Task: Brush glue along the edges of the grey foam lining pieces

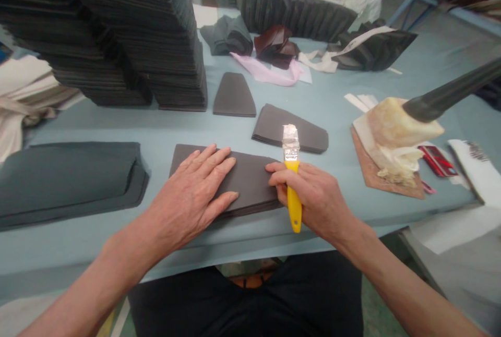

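A stack of dark grey tapered pieces (250,178) lies flat before me near the table's front edge. My left hand (195,191) rests open on its left part, fingers stretched and thumb apart. My right hand (313,193) holds a paintbrush (294,196) with a yellow handle and a metal band, bristle end pointing away from me. Fingertips of that same hand touch the stack's right end. Just beyond lies a second grey stack (289,128), partly behind the brush. Farther back sits a smaller trapezoid stack (235,96).
Tall piles of dark pieces (129,39) stand at the back left. Dark green folded material (66,180) lies at left. On the right, a pale block-shaped container (407,123) with a dark handle sits on a brown board (368,170), beside a red box (436,160).
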`<state>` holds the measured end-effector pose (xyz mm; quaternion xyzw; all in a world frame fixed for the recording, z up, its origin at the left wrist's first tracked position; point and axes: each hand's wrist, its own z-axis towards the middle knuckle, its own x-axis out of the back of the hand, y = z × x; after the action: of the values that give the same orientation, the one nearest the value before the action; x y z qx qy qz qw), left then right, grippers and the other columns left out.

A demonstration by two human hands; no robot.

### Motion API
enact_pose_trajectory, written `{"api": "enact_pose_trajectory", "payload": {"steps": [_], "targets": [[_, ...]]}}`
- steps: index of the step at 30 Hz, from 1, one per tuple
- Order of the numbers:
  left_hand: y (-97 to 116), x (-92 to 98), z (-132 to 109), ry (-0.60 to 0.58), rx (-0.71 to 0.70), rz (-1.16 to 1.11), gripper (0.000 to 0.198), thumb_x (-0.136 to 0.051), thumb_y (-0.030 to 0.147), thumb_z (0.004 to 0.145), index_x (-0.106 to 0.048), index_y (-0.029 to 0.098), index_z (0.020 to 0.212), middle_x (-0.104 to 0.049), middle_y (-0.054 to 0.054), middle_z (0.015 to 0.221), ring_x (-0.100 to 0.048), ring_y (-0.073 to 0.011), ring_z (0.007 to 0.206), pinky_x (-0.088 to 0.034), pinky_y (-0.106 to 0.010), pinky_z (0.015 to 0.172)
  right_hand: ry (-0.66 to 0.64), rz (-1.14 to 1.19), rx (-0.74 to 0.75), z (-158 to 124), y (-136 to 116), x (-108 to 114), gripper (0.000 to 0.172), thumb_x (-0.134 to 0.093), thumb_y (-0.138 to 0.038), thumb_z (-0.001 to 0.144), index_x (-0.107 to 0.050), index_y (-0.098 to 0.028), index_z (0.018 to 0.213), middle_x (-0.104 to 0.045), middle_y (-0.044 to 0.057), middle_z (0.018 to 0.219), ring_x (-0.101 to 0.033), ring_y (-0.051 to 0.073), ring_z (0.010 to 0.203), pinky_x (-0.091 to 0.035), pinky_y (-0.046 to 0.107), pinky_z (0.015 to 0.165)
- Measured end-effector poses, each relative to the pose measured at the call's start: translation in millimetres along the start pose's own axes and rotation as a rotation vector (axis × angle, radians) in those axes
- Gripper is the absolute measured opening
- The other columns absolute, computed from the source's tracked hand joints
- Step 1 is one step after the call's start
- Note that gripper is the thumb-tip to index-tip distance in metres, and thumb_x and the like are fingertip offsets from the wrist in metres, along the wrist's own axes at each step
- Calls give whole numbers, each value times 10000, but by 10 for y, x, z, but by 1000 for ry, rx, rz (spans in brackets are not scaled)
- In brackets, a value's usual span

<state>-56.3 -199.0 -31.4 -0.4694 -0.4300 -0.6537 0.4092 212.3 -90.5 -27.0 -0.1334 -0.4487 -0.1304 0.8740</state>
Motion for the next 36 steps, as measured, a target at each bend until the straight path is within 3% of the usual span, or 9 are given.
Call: {"api": "enact_pose_trajectory", "payload": {"steps": [8, 16, 20, 27, 36], "targets": [[12, -82, -4, 27, 3, 9, 639, -358, 563, 1134, -516, 161, 1605, -505, -171, 1719, -422, -385, 1651, -450, -634, 1331, 46, 77, -51, 119, -122, 21, 160, -605, -90, 994, -639, -243, 1024, -852, 92, 1204, -840, 214, 976, -672, 358, 876], [105, -48, 6, -10, 36, -2, 596, -409, 503, 1137, -469, 176, 1632, -494, -150, 1732, -402, -342, 1668, -407, -601, 1370, 46, 177, -133, 334, -451, -392, 184, -532, -121, 1069, -677, -219, 1128, -804, 147, 1335, -806, 253, 1197, -670, 397, 981], [143, -54, 2, -15, 82, 34, 655, -495, 518, 1110, -433, 157, 1653, -484, -157, 1737, -399, -361, 1667, -422, -590, 1366, 20, 170, -114, 255, -420, -499, 147, -532, -151, 1088, -652, -216, 1141, -767, 158, 1416, -762, 277, 1301, -648, 447, 1052], [188, -67, -51, 62, 271, 97, 870, -664, 681, 983, -488, 88, 1594, -461, -258, 1724, -419, -443, 1643, -429, -623, 1355, 29, 137, -83, 186, -391, -529, 89, -550, -162, 1096, -582, -215, 1160, -750, 204, 1421, -746, 306, 1316, -632, 486, 1028], [265, -83, -41, 71, 380, -24, 949, -750, 719, 901, -487, 141, 1607, -427, -218, 1758, -377, -444, 1662, -403, -628, 1368, 33, 100, -88, 109, -338, -612, 95, -540, -210, 1111, -604, -213, 1180, -733, 177, 1455, -718, 339, 1285, -550, 514, 1055]]}}
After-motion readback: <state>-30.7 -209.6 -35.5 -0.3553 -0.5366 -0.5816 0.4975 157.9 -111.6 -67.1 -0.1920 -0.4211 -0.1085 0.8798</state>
